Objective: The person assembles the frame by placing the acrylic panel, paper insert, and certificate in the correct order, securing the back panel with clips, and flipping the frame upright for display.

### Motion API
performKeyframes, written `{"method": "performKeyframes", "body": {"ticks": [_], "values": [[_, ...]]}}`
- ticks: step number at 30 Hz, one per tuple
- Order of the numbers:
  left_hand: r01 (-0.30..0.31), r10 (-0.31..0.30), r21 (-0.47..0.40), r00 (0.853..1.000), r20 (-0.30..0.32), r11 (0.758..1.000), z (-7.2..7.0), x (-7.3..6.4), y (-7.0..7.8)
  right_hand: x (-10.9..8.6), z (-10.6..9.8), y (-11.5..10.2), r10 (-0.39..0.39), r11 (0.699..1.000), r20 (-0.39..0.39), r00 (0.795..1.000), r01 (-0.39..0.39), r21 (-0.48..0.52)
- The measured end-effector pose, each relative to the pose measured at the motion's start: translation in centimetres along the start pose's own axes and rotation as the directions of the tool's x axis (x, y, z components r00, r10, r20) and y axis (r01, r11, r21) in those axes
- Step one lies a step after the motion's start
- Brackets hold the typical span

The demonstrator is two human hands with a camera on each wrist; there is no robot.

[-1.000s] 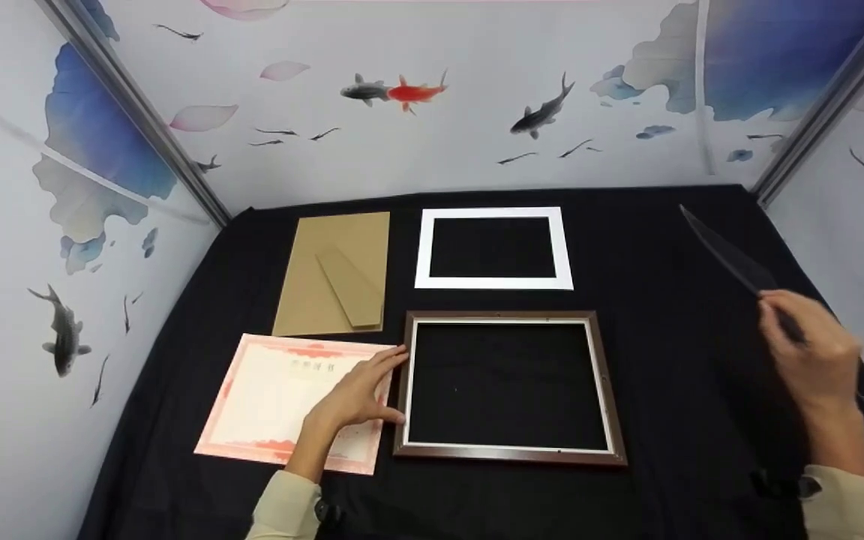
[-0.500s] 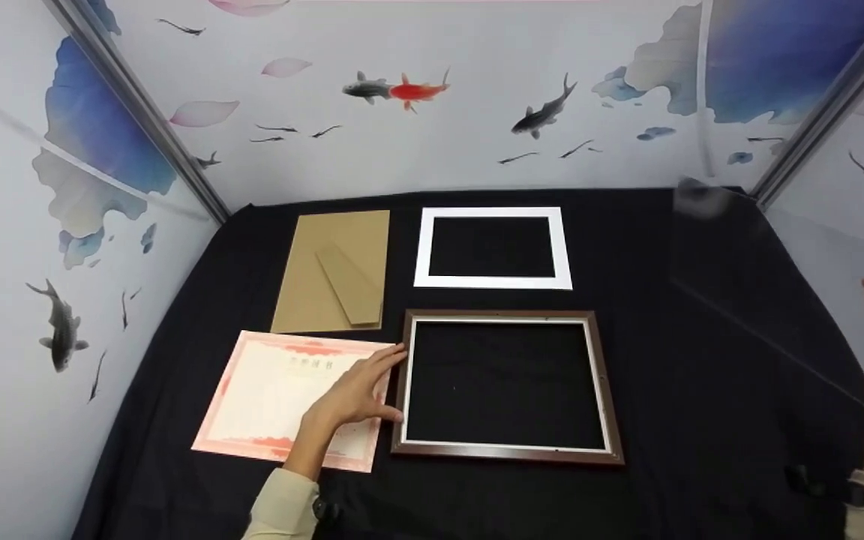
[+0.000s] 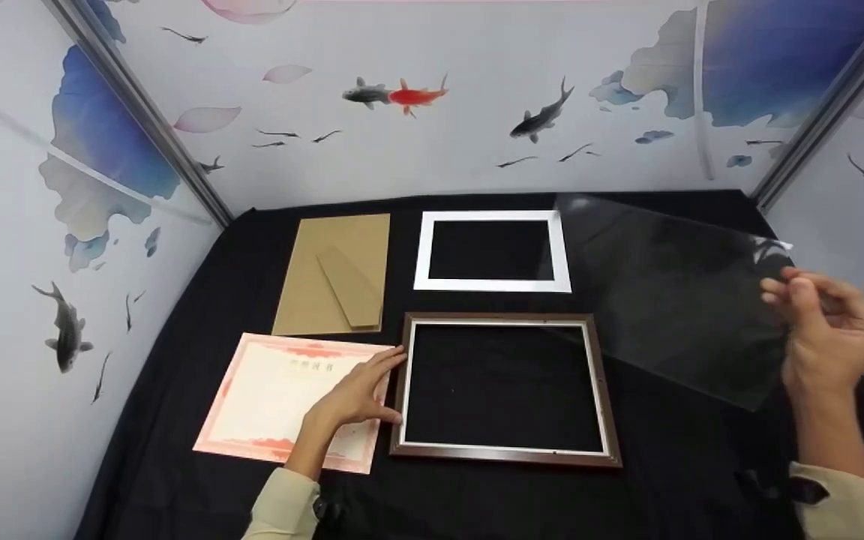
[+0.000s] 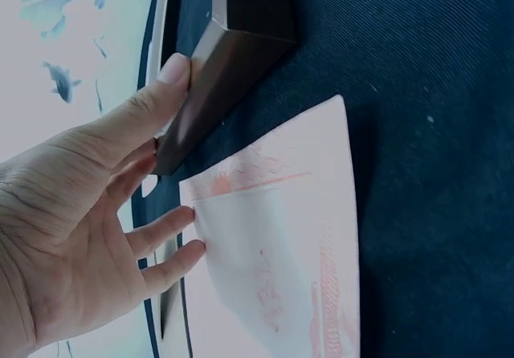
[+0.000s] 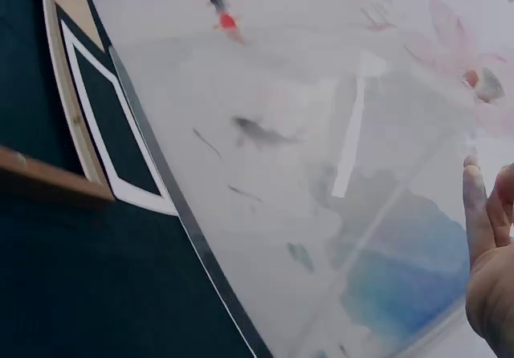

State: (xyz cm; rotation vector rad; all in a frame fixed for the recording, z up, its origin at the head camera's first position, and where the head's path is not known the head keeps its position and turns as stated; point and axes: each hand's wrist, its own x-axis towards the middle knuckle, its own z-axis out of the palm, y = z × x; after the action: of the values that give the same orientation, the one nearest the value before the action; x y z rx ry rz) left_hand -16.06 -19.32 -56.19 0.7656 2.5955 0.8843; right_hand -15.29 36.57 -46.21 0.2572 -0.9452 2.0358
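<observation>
My left hand (image 3: 353, 394) reaches across a certificate (image 3: 271, 401) with a pinkish-red border and rests its thumb and fingertips on the left side of a brown picture frame (image 3: 507, 455). In the left wrist view, the thumb lies against the frame's side wall and the fingers are fairly straight. Raised at the right, my right hand (image 3: 829, 337) pinches a clear sheet (image 3: 672, 307) by its right edge. The sheet is tilted in the air, its left end overlapping the mat and the frame in the head view. The right wrist view looks through the clear sheet (image 5: 297, 157) at the wall.
Behind the frame lies a white mat (image 3: 492, 286) with a rectangular opening. A brown backing board (image 3: 308, 289) with a stand leg (image 3: 353, 292) lies behind the certificate. All rest on a black cloth (image 3: 492, 502), walled by printed panels (image 3: 469, 150).
My right hand first swung out to the right with the clear sheet, then came back left. The sheet turned from edge-on to broadside. The left hand stays at the frame.
</observation>
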Motion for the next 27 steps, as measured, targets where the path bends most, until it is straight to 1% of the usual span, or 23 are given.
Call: {"method": "performKeyframes", "body": {"ticks": [3,5,7,8,11,13,14,15,16,17,20,22,25,27], "values": [[-0.018,0.018,-0.020,1.000,-0.023,1.000,0.0,0.2,0.0,-0.8,0.6,1.3,0.117,0.988,0.012,0.993,-0.117,0.101],[-0.029,0.027,-0.027,0.998,-0.049,0.999,0.0,0.2,0.0,-1.4,0.9,2.0,0.180,0.975,0.036,0.983,-0.183,0.130],[-0.032,0.029,-0.040,0.996,-0.082,0.999,0.1,0.2,0.0,-2.1,1.1,2.7,0.226,0.964,0.056,0.972,-0.232,0.128],[-0.035,0.030,-0.051,0.994,-0.102,0.998,0.2,0.2,0.1,-2.4,1.1,3.0,0.246,0.959,0.064,0.967,-0.252,0.126],[-0.035,0.018,-0.106,0.988,-0.155,0.994,0.2,0.2,0.3,-3.3,1.1,3.7,0.285,0.956,0.081,0.955,-0.289,0.056],[-0.046,0.011,-0.183,0.982,-0.188,0.982,0.2,0.4,0.6,-3.7,1.0,4.0,0.307,0.951,0.088,0.948,-0.308,-0.002],[-0.053,0.006,-0.234,0.980,-0.197,0.971,0.1,0.5,0.7,-3.8,0.9,4.2,0.318,0.948,0.091,0.944,-0.316,-0.027],[-0.063,0.003,-0.289,0.979,-0.205,0.955,0.1,0.7,0.8,-3.9,0.9,4.3,0.329,0.944,0.096,0.939,-0.326,-0.045],[-0.078,0.002,-0.349,0.977,-0.212,0.934,0.0,0.9,1.1,-4.0,0.9,4.4,0.342,0.940,0.099,0.935,-0.338,-0.053],[-0.091,0.001,-0.411,0.977,-0.214,0.907,0.0,1.2,1.3,-4.1,0.8,4.5,0.357,0.934,0.103,0.929,-0.353,-0.056],[-0.118,-0.006,-0.560,0.977,-0.215,0.820,0.1,2.0,1.9,-4.6,0.9,5.0,0.415,0.910,0.116,0.902,-0.413,-0.041],[-0.135,-0.008,-0.634,0.976,-0.218,0.762,0.2,2.5,2.4,-4.9,1.0,5.4,0.450,0.893,0.125,0.884,-0.448,-0.047],[-0.148,-0.030,-0.734,0.974,-0.223,0.663,0.7,3.0,3.0,-5.6,1.2,6.0,0.496,0.868,0.146,0.856,-0.492,-0.065],[-0.148,-0.051,-0.788,0.974,-0.221,0.598,1.0,3.2,3.4,-6.0,1.2,6.5,0.514,0.858,0.164,0.842,-0.507,-0.083]]}}
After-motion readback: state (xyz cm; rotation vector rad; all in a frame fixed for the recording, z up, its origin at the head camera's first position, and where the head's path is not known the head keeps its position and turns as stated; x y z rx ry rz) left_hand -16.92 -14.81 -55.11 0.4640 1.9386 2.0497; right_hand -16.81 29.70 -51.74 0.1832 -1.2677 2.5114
